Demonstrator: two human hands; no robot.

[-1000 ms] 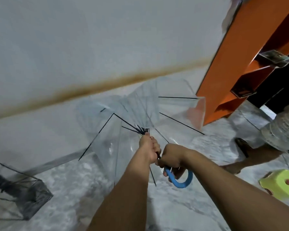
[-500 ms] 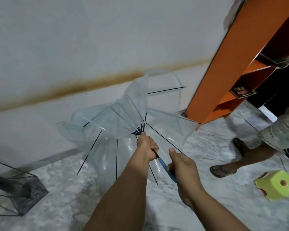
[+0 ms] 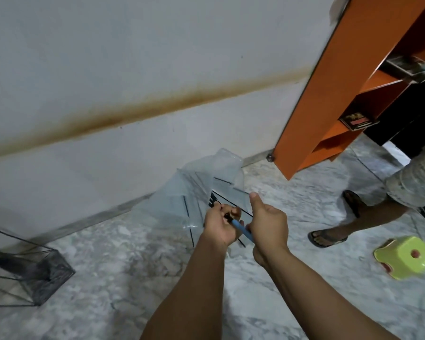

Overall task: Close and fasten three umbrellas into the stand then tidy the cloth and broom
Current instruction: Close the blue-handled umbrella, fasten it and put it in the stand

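Marble floor [image 3: 108, 266] below, my left hand [image 3: 221, 224] grips the clear umbrella [image 3: 182, 200] at its runner, right hand [image 3: 268, 224] grasping the blue handle [image 3: 242, 230]; I should gather the folds evenly before fastening.

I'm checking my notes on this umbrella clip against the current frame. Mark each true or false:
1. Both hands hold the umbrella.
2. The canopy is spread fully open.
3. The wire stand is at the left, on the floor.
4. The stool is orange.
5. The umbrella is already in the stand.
1. True. The left hand grips the shaft near the ribs; the right hand grips the blue handle, thumb up.
2. False. The umbrella has its clear canopy folded in.
3. True. The stand sits there.
4. False. The stool is yellow-green; the shelf is orange.
5. False. It is in the hands, apart from the stand.
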